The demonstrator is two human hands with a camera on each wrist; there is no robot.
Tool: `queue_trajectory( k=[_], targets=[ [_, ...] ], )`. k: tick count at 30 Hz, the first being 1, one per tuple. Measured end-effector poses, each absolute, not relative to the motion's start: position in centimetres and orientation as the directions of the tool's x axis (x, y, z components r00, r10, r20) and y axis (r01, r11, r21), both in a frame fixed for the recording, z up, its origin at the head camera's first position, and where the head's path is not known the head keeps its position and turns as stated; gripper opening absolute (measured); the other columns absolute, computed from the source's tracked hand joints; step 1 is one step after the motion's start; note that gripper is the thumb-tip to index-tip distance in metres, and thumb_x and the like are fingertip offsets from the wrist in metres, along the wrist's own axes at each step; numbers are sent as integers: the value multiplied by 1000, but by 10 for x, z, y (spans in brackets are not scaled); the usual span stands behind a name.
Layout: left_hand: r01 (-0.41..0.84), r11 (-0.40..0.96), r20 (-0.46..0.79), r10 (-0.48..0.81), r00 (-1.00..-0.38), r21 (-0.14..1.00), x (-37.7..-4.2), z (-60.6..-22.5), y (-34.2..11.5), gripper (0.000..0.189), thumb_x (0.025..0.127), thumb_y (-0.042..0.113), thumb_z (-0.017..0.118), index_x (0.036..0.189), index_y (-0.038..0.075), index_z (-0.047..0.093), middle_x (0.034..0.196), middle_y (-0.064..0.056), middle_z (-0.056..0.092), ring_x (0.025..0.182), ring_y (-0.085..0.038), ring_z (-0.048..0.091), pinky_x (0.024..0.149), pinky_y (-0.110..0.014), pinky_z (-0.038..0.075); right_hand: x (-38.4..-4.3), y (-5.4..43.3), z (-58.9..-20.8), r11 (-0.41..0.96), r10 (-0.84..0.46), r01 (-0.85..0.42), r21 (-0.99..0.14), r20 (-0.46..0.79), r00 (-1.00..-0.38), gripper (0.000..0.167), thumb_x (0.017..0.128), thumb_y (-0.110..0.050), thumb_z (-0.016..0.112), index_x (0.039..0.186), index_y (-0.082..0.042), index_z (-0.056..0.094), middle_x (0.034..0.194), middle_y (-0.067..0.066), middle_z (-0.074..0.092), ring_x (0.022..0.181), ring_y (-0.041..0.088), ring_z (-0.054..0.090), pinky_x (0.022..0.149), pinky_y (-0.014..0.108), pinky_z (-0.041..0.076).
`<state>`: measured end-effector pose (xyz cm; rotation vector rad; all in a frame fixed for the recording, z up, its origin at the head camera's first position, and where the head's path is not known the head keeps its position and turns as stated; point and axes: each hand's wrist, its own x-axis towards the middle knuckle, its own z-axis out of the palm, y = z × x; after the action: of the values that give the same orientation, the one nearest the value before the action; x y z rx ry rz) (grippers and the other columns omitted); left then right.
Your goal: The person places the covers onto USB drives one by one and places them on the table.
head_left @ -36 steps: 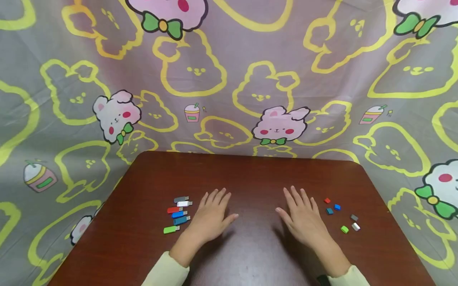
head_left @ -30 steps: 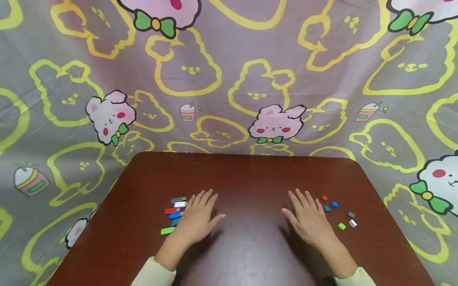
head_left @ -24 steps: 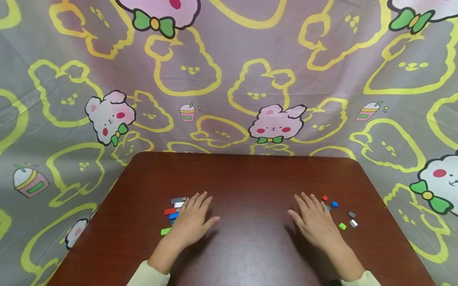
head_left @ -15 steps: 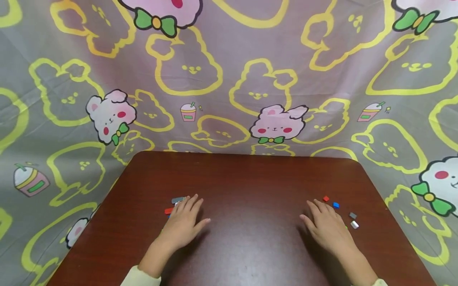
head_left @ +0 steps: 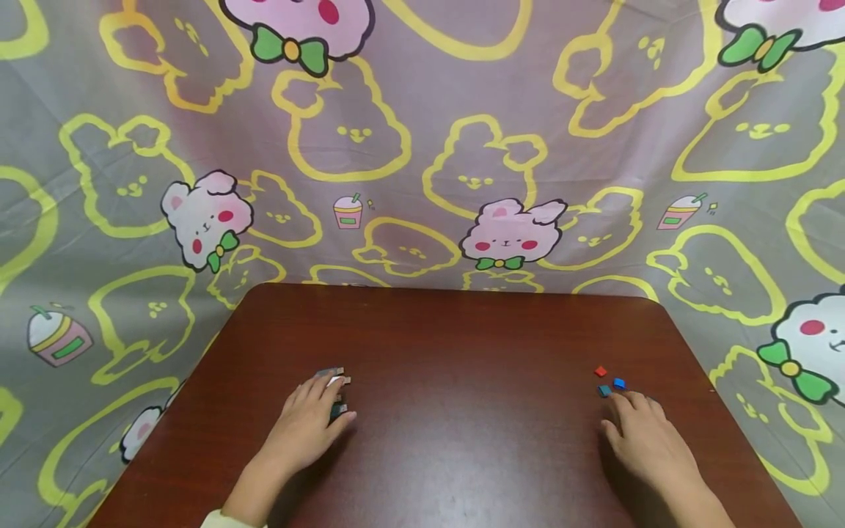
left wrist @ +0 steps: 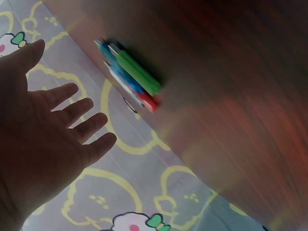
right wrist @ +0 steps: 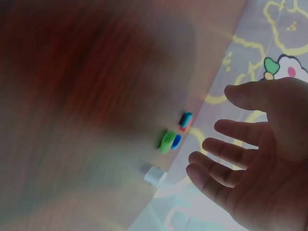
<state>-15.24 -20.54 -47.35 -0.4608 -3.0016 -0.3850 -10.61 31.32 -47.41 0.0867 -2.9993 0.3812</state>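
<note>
My left hand [head_left: 300,429] hovers over a row of USB sticks at the table's left, its fingers spread and slightly bent. Only parts of the white stick [head_left: 337,380] and teal stick [head_left: 339,410] show past it. In the left wrist view the green stick [left wrist: 138,72] and red stick [left wrist: 151,104] lie apart from the fingers. My right hand [head_left: 653,444] is above the loose USB caps, holding nothing. Beyond its fingertips sit a red cap [head_left: 600,372], a blue cap [head_left: 619,383] and a teal cap [head_left: 604,391]. The right wrist view shows the green cap [right wrist: 166,142] and white cap [right wrist: 155,176].
A dark brown wooden table [head_left: 462,352] spans the space between both hands. Behind and at both sides hangs a grey cloth [head_left: 422,147] printed with yellow outlines and cartoon rabbits. The table's far corners are rounded.
Both hands have moved outward and toward the near edge: the left over the USB sticks, the right over the caps, hiding several of each. The sticks and caps seem to lie as before.
</note>
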Motion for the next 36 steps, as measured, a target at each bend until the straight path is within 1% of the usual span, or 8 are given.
queue_trajectory(
  k=[7, 12, 16, 19, 24, 28, 34, 36],
  targets=[
    [274, 941, 100, 259, -961, 199, -151, -474, -219, 63, 93, 38, 72, 139, 0, 54, 137, -21, 55, 130, -43, 48, 106, -63, 38, -103, 327, -479, 974, -28, -54, -219, 124, -992, 40, 88, -12, 71, 121, 9, 61, 117, 28, 58, 111, 51, 51, 89, 64, 46],
    [276, 944, 108, 260, -960, 183, -151, -478, -226, 56, 88, 32, 78, 130, 0, 59, 125, -17, 60, 120, -38, 54, 96, -60, 46, -106, 333, -480, 979, -13, -27, -204, 71, -997, 37, 87, -9, 71, 119, 8, 63, 112, 24, 59, 103, 49, 53, 84, 62, 48],
    [260, 949, 96, 246, -964, 179, -151, -481, -230, 52, 87, 31, 79, 125, 1, 61, 116, -14, 62, 113, -36, 56, 89, -57, 50, -105, 336, -481, 979, -15, -29, -202, 72, -997, 33, 86, -6, 72, 116, 4, 64, 108, 20, 57, 97, 45, 57, 77, 59, 51],
    [244, 956, 76, 235, -969, 165, -151, -483, -232, 49, 87, 30, 79, 121, 0, 63, 112, -14, 62, 110, -35, 57, 86, -56, 51, -104, 337, -482, 978, -8, -21, -206, 63, -998, 31, 85, -5, 72, 114, 3, 65, 112, 24, 55, 98, 47, 58, 76, 59, 51],
    [238, 963, 65, 231, -971, 129, -154, -486, -234, 38, 86, 29, 80, 108, 2, 65, 105, -12, 62, 104, -33, 57, 84, -54, 52, -103, 340, -484, 977, 3, -5, -213, 37, -999, 30, 86, -4, 71, 115, 3, 65, 127, 34, 53, 111, 52, 55, 83, 63, 49],
    [228, 965, 47, 224, -973, 131, -155, -486, -233, 33, 85, 29, 80, 100, 5, 63, 101, -10, 61, 101, -31, 58, 82, -53, 52, -103, 343, -486, 977, 4, -3, -214, 29, -1000, 29, 86, -4, 71, 114, 1, 65, 123, 30, 57, 111, 51, 55, 83, 62, 49],
    [190, 970, -19, 195, -981, 152, -151, -480, -234, 44, 85, 35, 80, 110, 2, 63, 100, -10, 61, 98, -30, 59, 83, -54, 52, -104, 345, -487, 978, -6, -10, -209, 24, -1000, 29, 85, -2, 72, 113, 1, 65, 116, 26, 60, 107, 49, 58, 83, 61, 50],
    [169, 973, -58, 179, -982, 156, -151, -477, -235, 44, 84, 35, 81, 109, 3, 62, 97, -8, 61, 94, -27, 58, 83, -53, 53, -104, 345, -488, 978, -11, -18, -209, 32, -999, 28, 84, 0, 72, 112, 1, 65, 113, 25, 61, 104, 48, 60, 82, 60, 51]
  ],
)
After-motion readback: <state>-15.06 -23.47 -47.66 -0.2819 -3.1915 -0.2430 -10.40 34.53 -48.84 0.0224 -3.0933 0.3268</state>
